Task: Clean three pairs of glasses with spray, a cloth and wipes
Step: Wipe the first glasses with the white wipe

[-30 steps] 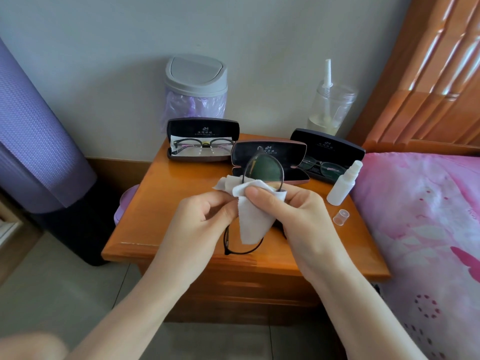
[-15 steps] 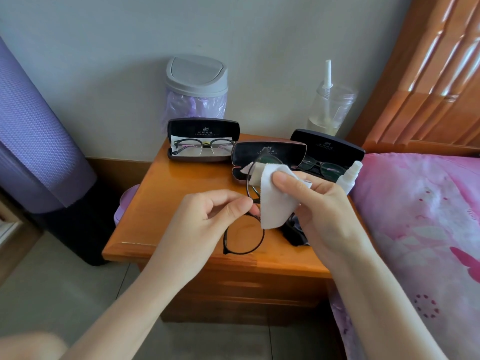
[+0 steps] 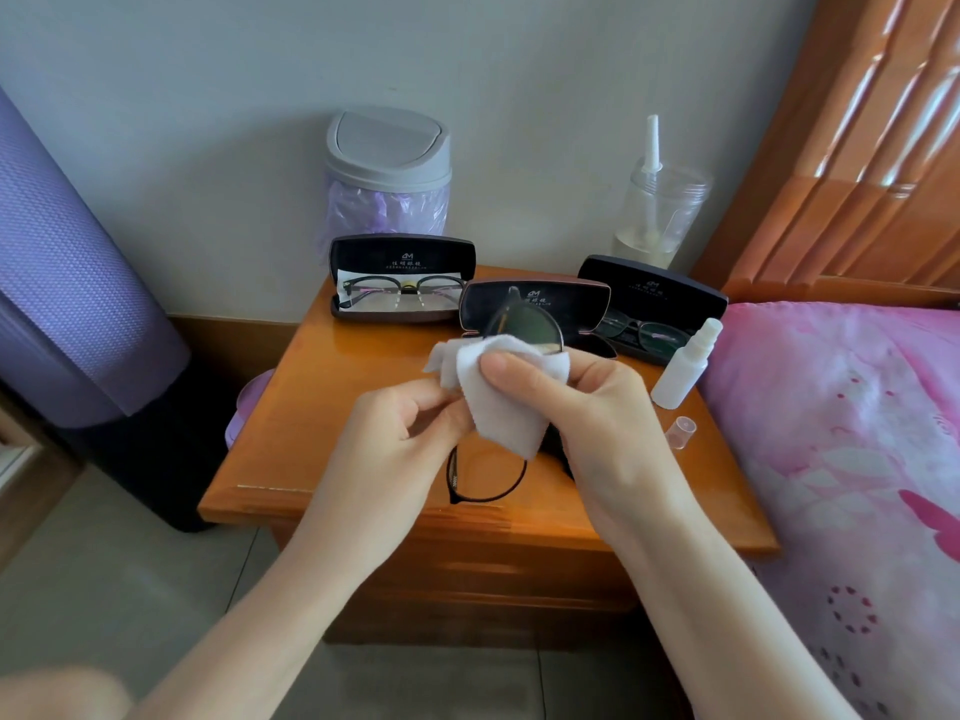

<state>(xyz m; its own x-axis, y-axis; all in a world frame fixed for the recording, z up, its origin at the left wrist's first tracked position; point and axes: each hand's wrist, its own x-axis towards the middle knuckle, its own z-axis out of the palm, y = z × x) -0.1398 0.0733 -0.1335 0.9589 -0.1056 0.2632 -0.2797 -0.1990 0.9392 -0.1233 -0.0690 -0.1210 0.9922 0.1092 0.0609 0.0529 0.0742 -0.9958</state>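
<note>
Judging by the nightstand point(image 3: 322, 407), work is midway: pairs lie in the left case point(image 3: 402, 298) and right case point(image 3: 641, 330), cleaned or not I cannot tell. Above its front, the left hand point(image 3: 395, 459) pinches the third pair point(image 3: 485, 483) while the right hand point(image 3: 597, 423) clamps a wipe point(image 3: 498, 402) over its upper lens. The spray bottle point(image 3: 683, 371) stands uncapped.

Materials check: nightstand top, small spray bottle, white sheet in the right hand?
Nightstand top: wood-looking, glossy varnish; bright glare patches show. Spray bottle: white translucent plastic, matte, probably. White sheet: thin nonwoven wipe or tissue, likely; it drapes softly and folds over a lens of the glasses.
</note>
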